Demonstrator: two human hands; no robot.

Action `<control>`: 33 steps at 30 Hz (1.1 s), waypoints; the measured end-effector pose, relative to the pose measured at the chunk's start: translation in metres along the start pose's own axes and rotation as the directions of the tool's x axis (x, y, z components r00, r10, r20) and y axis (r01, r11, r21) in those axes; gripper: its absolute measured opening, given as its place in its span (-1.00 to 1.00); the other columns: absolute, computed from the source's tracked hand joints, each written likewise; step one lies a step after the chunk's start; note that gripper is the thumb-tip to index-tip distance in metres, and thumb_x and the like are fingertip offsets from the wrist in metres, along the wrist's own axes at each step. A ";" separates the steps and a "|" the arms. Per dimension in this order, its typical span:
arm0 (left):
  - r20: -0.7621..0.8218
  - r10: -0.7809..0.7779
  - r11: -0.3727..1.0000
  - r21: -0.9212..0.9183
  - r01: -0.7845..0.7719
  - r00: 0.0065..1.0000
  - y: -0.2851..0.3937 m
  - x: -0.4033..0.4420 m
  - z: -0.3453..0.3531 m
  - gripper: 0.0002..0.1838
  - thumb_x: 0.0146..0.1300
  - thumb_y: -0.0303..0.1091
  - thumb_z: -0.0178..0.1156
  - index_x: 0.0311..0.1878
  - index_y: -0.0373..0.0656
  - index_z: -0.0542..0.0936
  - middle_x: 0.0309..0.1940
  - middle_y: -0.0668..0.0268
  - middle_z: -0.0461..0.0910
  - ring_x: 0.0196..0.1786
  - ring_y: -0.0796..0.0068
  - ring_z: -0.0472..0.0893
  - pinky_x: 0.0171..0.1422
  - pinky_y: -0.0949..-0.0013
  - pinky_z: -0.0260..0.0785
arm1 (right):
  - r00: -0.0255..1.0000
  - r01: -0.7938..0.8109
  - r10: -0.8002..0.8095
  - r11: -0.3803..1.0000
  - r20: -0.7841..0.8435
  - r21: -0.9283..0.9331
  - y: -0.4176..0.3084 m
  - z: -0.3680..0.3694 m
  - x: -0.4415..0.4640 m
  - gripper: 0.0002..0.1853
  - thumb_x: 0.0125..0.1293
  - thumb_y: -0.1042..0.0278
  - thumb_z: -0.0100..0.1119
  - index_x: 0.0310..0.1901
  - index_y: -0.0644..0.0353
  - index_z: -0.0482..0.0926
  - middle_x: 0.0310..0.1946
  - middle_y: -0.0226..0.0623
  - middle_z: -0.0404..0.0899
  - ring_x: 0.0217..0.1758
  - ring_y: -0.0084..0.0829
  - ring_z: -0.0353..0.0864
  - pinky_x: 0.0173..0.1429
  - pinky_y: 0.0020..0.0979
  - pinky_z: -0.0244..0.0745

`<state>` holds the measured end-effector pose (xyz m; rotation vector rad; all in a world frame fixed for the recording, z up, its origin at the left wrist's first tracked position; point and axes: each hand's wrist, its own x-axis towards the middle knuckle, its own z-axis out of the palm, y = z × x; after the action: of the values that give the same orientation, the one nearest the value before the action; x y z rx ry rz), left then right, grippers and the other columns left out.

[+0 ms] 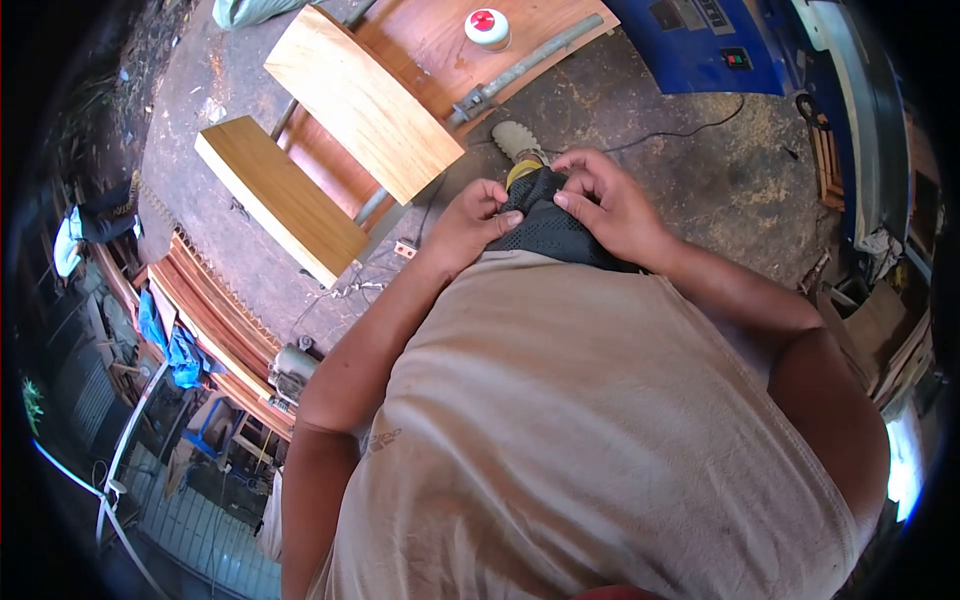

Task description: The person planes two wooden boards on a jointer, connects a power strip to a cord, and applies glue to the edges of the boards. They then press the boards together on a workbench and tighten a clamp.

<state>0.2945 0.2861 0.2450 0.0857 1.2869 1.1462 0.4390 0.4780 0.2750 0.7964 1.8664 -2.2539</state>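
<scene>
Dark perforated fabric [545, 228] lies at my waist, just below the hem of my light brown shirt [600, 370]. My left hand [474, 222] pinches the left side of this fabric between thumb and fingers. On the other side, my right hand [607, 200] has its thumb and fingertips closed on the upper right part of it. The two hands are a short way apart. Beyond them a shoe [517, 138] and a yellow band [522, 170] show above the fabric.
Two thick wooden boards [360, 100] [280, 195] rest at the upper left beside a metal clamp bar [530, 68]. A white tub [487, 28] with a red mark stands on a wooden panel. Blue machine [700, 50] upper right, cable on the floor, stacked planks [215, 310] left.
</scene>
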 end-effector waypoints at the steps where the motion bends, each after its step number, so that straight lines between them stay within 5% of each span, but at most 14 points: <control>1: 0.008 -0.018 1.000 -0.012 0.018 1.000 0.001 -0.001 0.000 -0.73 0.28 -0.56 0.27 -0.09 -0.08 0.39 -0.18 0.47 0.47 -0.07 0.70 0.48 0.07 0.58 0.36 | 1.000 -0.012 0.012 1.000 0.013 -0.002 0.000 0.000 0.000 -0.69 0.35 0.58 0.18 0.09 0.24 0.40 -0.46 -0.45 0.47 -0.37 -0.68 0.42 -0.26 -0.55 0.34; 9: -0.011 -0.063 0.996 -0.060 0.062 0.998 0.002 -0.002 -0.001 -0.67 0.25 -0.47 0.35 -0.02 -0.14 0.40 -0.18 0.37 0.51 -0.09 0.65 0.48 -0.01 0.54 0.37 | 1.000 -0.020 0.021 0.998 -0.007 0.064 0.004 0.002 0.000 -0.67 0.36 0.57 0.18 0.12 0.25 0.39 -0.45 -0.46 0.48 -0.35 -0.69 0.44 -0.24 -0.57 0.34; 11: -0.042 -0.235 0.971 -0.063 0.232 0.971 0.009 -0.007 -0.002 -0.58 0.25 -0.37 0.37 0.06 -0.16 0.38 -0.15 0.30 0.53 -0.07 0.60 0.48 0.01 0.49 0.37 | 1.000 -0.014 0.016 0.998 -0.025 0.069 0.008 0.002 0.002 -0.66 0.36 0.57 0.18 0.13 0.25 0.39 -0.45 -0.46 0.49 -0.35 -0.69 0.45 -0.23 -0.58 0.35; 15: 0.016 -0.232 0.971 -0.060 0.233 0.973 0.012 -0.013 0.000 -0.44 0.21 -0.27 0.42 0.15 -0.17 0.33 -0.11 0.23 0.54 -0.03 0.53 0.49 0.03 0.45 0.37 | 0.999 -0.024 0.026 0.998 -0.031 0.050 0.012 0.001 0.004 -0.64 0.38 0.59 0.15 0.18 0.24 0.36 -0.40 -0.49 0.43 -0.31 -0.70 0.39 -0.20 -0.61 0.30; 17: 0.115 -0.103 0.986 0.143 0.086 0.988 0.005 -0.011 -0.004 -0.37 0.17 -0.25 0.45 0.19 -0.15 0.29 -0.07 0.14 0.54 -0.02 0.46 0.51 0.04 0.42 0.38 | 0.999 -0.031 0.033 0.998 -0.042 0.050 0.011 0.001 0.005 -0.64 0.38 0.59 0.16 0.17 0.24 0.37 -0.40 -0.49 0.42 -0.31 -0.70 0.39 -0.20 -0.62 0.30; 21: 0.108 -0.040 0.967 0.254 0.011 0.993 -0.005 -0.008 -0.006 -0.31 0.11 -0.29 0.49 0.19 -0.14 0.26 -0.07 0.10 0.54 -0.02 0.45 0.53 0.03 0.40 0.39 | 0.997 0.019 -0.015 0.998 -0.071 0.054 0.007 0.003 0.005 -0.66 0.35 0.58 0.19 0.12 0.26 0.39 -0.42 -0.42 0.51 -0.32 -0.67 0.48 -0.20 -0.56 0.38; 26: 0.125 0.026 0.994 0.098 -0.039 0.992 -0.002 -0.011 -0.004 -0.29 0.08 -0.48 0.48 0.18 -0.14 0.22 -0.14 0.09 0.57 -0.08 0.49 0.56 -0.04 0.41 0.44 | 0.998 0.013 -0.009 0.998 -0.064 0.058 0.008 0.003 0.000 -0.66 0.34 0.58 0.20 0.11 0.25 0.40 -0.42 -0.43 0.51 -0.32 -0.68 0.48 -0.20 -0.56 0.38; 33: 0.026 -0.073 0.963 0.262 0.063 0.997 0.003 -0.005 -0.003 -0.35 0.12 -0.49 0.44 0.18 -0.15 0.26 -0.19 0.12 0.59 -0.14 0.50 0.58 -0.12 0.43 0.44 | 0.993 -0.007 0.013 0.999 -0.116 0.053 0.024 0.001 0.014 -0.68 0.35 0.56 0.21 0.09 0.26 0.41 -0.45 -0.48 0.50 -0.36 -0.71 0.44 -0.24 -0.58 0.34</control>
<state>0.2915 0.2822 0.2495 0.2541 1.3932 0.9078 0.4366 0.4743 0.2473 0.9627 1.8529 -2.3062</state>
